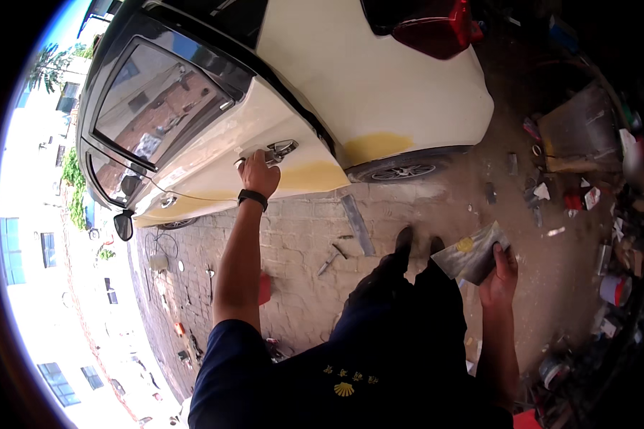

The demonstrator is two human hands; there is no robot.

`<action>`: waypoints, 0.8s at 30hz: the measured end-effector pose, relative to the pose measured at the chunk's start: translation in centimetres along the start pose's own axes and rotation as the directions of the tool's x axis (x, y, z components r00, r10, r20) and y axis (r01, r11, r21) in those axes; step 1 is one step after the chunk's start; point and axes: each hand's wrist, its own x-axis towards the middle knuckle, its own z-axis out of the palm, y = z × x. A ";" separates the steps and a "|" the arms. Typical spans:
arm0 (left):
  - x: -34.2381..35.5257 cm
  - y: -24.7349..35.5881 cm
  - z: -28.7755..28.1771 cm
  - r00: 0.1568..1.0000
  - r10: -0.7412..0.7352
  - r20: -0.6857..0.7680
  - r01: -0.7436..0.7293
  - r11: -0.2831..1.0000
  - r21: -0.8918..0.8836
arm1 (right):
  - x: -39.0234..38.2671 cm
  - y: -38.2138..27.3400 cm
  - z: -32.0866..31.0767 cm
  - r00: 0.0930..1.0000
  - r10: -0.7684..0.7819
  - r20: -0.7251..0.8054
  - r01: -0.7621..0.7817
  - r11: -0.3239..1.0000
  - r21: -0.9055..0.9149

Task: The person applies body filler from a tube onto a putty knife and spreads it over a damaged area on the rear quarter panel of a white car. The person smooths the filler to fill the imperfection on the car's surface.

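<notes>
A cream car with yellow patches of filler low on its side spans the upper part of the head view. My left hand (260,175), a dark band at its wrist, is closed round the chrome door handle (284,148) of the rear door (225,154). A dark gap shows along that door's rear edge; whether it stands ajar I cannot tell. Held out at the right, my right hand (501,275) grips a flat grey plate (472,263) with a dab of yellow filler (465,244) on it. The fingers beneath the plate are hidden.
On the paved ground lie a hammer (330,259) and a long grey strip (358,225). Beside my left arm is a red container (265,288). Clutter and a large flat panel (579,129) line the right side. The rear wheel (404,172) is ahead.
</notes>
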 end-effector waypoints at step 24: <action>-34.9 -13.1 -3.5 0.778 -0.465 0.423 0.046 0.713 0.700 | 12.9 -0.1 5.7 0.957 0.221 0.186 -0.197 0.971 -0.139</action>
